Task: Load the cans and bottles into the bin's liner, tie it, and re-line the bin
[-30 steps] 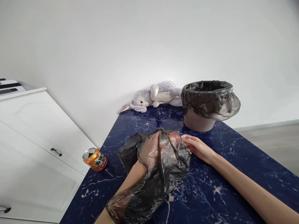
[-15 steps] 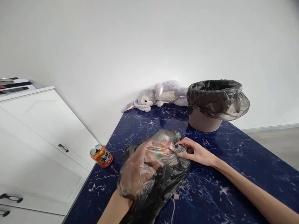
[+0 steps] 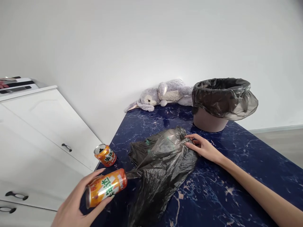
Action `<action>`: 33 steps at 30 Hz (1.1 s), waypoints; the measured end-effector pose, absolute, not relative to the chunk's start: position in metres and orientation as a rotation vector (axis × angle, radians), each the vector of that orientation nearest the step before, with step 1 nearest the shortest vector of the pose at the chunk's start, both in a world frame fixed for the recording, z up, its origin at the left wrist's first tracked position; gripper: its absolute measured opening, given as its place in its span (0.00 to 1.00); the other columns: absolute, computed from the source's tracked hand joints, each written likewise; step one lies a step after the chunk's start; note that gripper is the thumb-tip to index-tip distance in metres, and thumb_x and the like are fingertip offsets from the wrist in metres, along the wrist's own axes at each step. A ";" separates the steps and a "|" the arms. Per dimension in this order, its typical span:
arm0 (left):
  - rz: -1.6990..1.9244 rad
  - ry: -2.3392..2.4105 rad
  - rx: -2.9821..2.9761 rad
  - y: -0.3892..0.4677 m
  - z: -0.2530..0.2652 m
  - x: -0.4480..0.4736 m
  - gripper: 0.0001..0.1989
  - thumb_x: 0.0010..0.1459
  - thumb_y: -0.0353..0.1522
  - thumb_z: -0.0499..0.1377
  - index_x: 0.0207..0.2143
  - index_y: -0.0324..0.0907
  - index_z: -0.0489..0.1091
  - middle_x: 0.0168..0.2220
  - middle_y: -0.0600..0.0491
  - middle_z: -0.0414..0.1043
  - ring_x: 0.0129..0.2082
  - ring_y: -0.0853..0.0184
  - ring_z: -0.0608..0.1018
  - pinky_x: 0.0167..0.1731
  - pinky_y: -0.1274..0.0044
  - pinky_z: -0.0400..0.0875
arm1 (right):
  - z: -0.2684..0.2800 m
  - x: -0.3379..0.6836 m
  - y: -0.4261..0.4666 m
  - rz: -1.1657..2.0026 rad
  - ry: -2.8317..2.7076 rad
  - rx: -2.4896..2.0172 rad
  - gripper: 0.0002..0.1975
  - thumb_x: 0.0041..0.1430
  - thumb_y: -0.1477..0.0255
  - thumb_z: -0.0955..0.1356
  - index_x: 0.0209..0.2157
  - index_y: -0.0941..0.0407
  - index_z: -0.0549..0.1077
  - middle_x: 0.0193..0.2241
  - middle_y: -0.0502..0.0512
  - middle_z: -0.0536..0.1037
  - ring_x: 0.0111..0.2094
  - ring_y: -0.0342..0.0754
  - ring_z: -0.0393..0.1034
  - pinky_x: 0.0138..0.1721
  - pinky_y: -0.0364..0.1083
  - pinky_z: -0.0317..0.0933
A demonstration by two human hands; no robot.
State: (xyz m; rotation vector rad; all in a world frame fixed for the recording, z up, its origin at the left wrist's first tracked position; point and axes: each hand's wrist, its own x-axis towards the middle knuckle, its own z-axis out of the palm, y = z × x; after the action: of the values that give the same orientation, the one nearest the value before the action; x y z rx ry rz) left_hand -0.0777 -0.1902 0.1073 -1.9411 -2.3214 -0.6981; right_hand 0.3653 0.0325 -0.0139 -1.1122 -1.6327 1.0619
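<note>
Left hand (image 3: 74, 200) is clasping 1 can (image 3: 106, 188), lower left; right hand (image 3: 204, 149) is pinching the bag (image 3: 163, 165), presumably anchoring it.

Counted one held orange can (image 3: 106, 188), one standing orange can (image 3: 107, 155), so two cans in all. Likewise one left hand (image 3: 76, 196) and one right hand (image 3: 205, 150); one loose bag (image 3: 164, 159) and one bin liner (image 3: 220, 99), two dark plastic bags together. Just one bin (image 3: 209, 121), one plush toy (image 3: 163, 96), one blue table (image 3: 213, 195), one white cabinet (image 3: 42, 126) and three dark handles (image 3: 67, 147).
</note>
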 end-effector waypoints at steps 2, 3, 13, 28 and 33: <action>-0.637 -2.341 -1.812 -0.192 0.112 -0.092 0.34 0.53 0.58 0.65 0.61 0.65 0.66 0.57 0.58 0.81 0.53 0.48 0.85 0.45 0.64 0.83 | -0.015 0.365 0.032 1.071 -1.654 -1.122 0.28 0.60 0.46 0.74 0.53 0.51 0.78 0.24 0.46 0.65 0.24 0.47 0.60 0.25 0.47 0.53; -0.620 -2.347 -1.756 -0.192 0.115 -0.098 0.35 0.53 0.59 0.64 0.61 0.66 0.64 0.56 0.59 0.82 0.52 0.49 0.85 0.44 0.64 0.82 | -0.015 0.365 0.031 1.071 -1.665 -1.126 0.28 0.61 0.46 0.73 0.53 0.51 0.77 0.23 0.46 0.66 0.25 0.47 0.60 0.25 0.47 0.53; -0.380 -2.373 -1.665 -0.162 0.136 -0.133 0.47 0.53 0.60 0.61 0.69 0.56 0.48 0.67 0.48 0.72 0.50 0.48 0.85 0.45 0.66 0.77 | -0.012 0.365 0.030 1.064 -1.679 -1.133 0.28 0.61 0.46 0.73 0.53 0.51 0.78 0.26 0.48 0.70 0.27 0.48 0.64 0.28 0.47 0.57; -0.273 -2.518 -1.821 -0.110 0.146 -0.133 0.54 0.53 0.48 0.66 0.74 0.50 0.41 0.69 0.39 0.68 0.52 0.50 0.84 0.49 0.67 0.74 | -0.013 0.364 0.031 1.107 -1.657 -1.101 0.27 0.60 0.47 0.75 0.52 0.50 0.78 0.24 0.46 0.66 0.26 0.48 0.61 0.27 0.47 0.53; -0.362 -2.495 -1.883 -0.096 0.137 -0.132 0.60 0.49 0.53 0.67 0.75 0.48 0.39 0.70 0.34 0.65 0.55 0.42 0.82 0.53 0.59 0.75 | -0.017 0.365 0.033 1.099 -1.681 -1.117 0.27 0.61 0.47 0.73 0.54 0.50 0.78 0.26 0.48 0.70 0.28 0.50 0.64 0.30 0.48 0.56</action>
State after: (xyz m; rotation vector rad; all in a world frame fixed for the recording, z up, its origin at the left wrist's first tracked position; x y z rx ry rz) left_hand -0.1323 -0.0965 0.1370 -1.8829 -2.4945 -0.3616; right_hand 0.3650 0.0325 -0.0166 -1.1166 -1.6812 1.0991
